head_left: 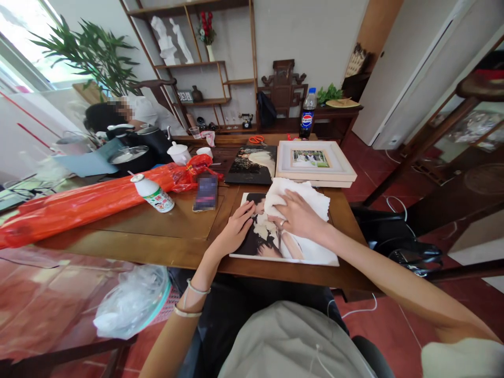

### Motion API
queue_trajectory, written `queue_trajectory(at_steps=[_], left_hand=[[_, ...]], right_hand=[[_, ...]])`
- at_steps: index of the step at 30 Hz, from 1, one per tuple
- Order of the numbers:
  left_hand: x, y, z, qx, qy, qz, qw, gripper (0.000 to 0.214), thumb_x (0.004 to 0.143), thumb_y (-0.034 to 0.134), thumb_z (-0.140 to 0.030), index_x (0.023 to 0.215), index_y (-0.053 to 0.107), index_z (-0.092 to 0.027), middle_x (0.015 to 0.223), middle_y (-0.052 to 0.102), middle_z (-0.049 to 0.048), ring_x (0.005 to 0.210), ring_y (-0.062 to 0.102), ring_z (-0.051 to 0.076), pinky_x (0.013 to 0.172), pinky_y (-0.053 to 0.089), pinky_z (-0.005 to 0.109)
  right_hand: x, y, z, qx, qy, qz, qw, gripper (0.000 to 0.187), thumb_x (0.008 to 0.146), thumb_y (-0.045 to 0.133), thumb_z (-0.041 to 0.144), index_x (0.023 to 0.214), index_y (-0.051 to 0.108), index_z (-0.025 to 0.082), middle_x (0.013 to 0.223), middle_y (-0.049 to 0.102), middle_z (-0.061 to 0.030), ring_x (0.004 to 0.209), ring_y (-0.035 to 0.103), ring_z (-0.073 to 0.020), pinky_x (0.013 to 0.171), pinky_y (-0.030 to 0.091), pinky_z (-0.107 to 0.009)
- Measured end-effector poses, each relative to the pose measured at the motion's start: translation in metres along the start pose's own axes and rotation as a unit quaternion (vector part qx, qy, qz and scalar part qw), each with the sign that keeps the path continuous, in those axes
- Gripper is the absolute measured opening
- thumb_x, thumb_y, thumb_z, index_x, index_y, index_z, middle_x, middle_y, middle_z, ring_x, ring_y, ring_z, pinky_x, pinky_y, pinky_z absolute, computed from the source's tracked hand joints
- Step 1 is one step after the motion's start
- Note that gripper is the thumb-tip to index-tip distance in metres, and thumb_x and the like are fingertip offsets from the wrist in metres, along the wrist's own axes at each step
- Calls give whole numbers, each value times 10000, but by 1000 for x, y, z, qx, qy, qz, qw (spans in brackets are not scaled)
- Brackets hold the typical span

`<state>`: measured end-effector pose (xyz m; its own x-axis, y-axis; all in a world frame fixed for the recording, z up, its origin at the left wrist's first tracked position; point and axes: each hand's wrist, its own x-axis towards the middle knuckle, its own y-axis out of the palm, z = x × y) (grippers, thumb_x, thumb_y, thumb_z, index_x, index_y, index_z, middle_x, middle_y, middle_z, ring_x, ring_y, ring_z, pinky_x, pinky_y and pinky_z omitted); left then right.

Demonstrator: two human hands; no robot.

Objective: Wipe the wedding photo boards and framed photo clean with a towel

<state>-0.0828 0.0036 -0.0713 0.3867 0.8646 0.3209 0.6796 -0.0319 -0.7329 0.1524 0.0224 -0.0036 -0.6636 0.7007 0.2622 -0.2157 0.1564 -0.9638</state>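
Note:
A large photo print (271, 247) of people lies flat on the wooden table in front of me, its lower edge by the table's near edge. My left hand (237, 227) rests on its left part, fingers stretched out and holding nothing. On the upper right of the print my right hand (297, 212) presses a white cloth (315, 194), its fingers closed over the bunched left part. The rest of the cloth spreads out to the right and covers the print's upper right corner.
Behind the print lie a dark photo panel (252, 167) and a white framed photo (338, 163). Orange-handled scissors (256, 139) and a cola bottle (307, 115) stand farther back. To the left are a phone (206, 192), a white bottle (153, 194) and a long red plastic-wrapped bundle (98, 197). A person leans at the far left.

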Motion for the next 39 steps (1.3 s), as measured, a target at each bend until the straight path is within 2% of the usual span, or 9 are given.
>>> queue_trajectory(at_steps=[4,9,12,18,22,28,32,35,39], left_hand=[[0,-1,-1,-7,-2,-1,1000,451,992,350,-325,1413,460,-209,1520,386,109,1432,309,251,1172,263,482],[-1,-4,-4,-15,-6,16,1000,440,983,344,-280,1393,488,-212,1531,365,108,1446,276,253,1169,270,490],[-1,-5,-3,-25,11,20,999,432,975,369,-284,1374,513,-202,1534,355,118,1444,279,254,1169,280,467],[0,-3,2,-47,9,7,999,458,979,368,-299,1418,462,-207,1520,384,117,1438,298,246,1184,244,477],[0,-4,5,-72,12,3,997,443,978,380,-312,1395,496,-219,1520,388,104,1432,312,259,1180,267,476],[1,-7,-1,-47,17,6,999,440,980,351,-266,1388,498,-190,1521,385,114,1438,299,249,1179,277,461],[1,-8,-7,-32,8,16,999,430,973,375,-270,1372,515,-191,1524,381,107,1436,305,249,1174,294,445],[2,-6,-8,-22,3,2,1000,437,982,364,-286,1390,492,-201,1520,393,97,1429,321,244,1181,271,457],[2,-3,-6,-6,1,-5,1000,441,987,354,-291,1399,479,-195,1520,394,88,1425,330,233,1184,265,449]], right_hand=[[-19,3,50,-62,-20,57,996,304,906,525,313,1080,715,152,1215,596,-226,1200,483,-408,967,381,-565],[-46,-8,108,-55,-122,78,988,219,844,568,277,890,740,150,1208,608,-233,1164,508,-424,899,423,-542],[-38,-19,100,7,-149,94,984,239,845,568,345,894,728,175,1018,660,-178,1021,559,-357,746,474,-441],[-2,-21,61,-38,-25,82,996,245,869,540,301,984,714,171,1007,648,-158,1002,528,-340,748,458,-427],[-4,-9,82,-82,-25,70,994,218,865,529,228,954,718,166,998,632,-175,963,515,-327,738,441,-425],[-29,-17,121,-37,-138,90,986,161,826,557,251,785,695,179,894,620,-149,868,518,-291,713,429,-412],[-36,-28,100,49,-141,100,984,203,802,584,282,940,687,174,1012,620,-145,1000,520,-318,783,443,-424],[-30,-28,66,50,-89,110,989,340,729,615,192,1065,639,145,1107,598,-178,1064,518,-326,858,435,-439],[-6,-19,23,57,-13,100,993,404,741,547,142,1145,561,125,1010,601,-157,954,565,-296,775,466,-385]])
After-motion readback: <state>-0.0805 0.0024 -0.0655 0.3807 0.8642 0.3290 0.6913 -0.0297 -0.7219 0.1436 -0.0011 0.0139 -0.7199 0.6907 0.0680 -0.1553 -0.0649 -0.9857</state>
